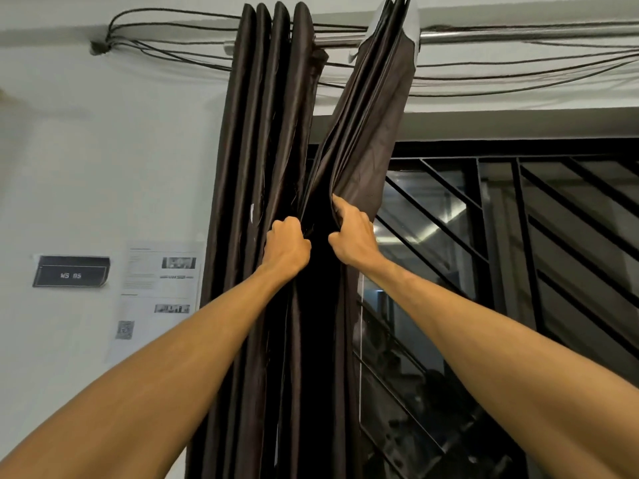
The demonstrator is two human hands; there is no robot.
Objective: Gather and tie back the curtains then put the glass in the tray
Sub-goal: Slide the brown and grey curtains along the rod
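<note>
Dark brown satin pleated curtains hung bunched at the barred window's left edge, from a metal rod. Left hand clenched the folds; right hand grasped the adjacent gathered panel.

I see the curtains hanging from the left end of the rod, bunched between the wall on the left and the window on the right. My left hand grips folds just left of my right hand, which holds the window-side edge. On the wall, a sheet of paper hangs just beside the curtains, with a sign further left. Cables run above the rod.
</note>
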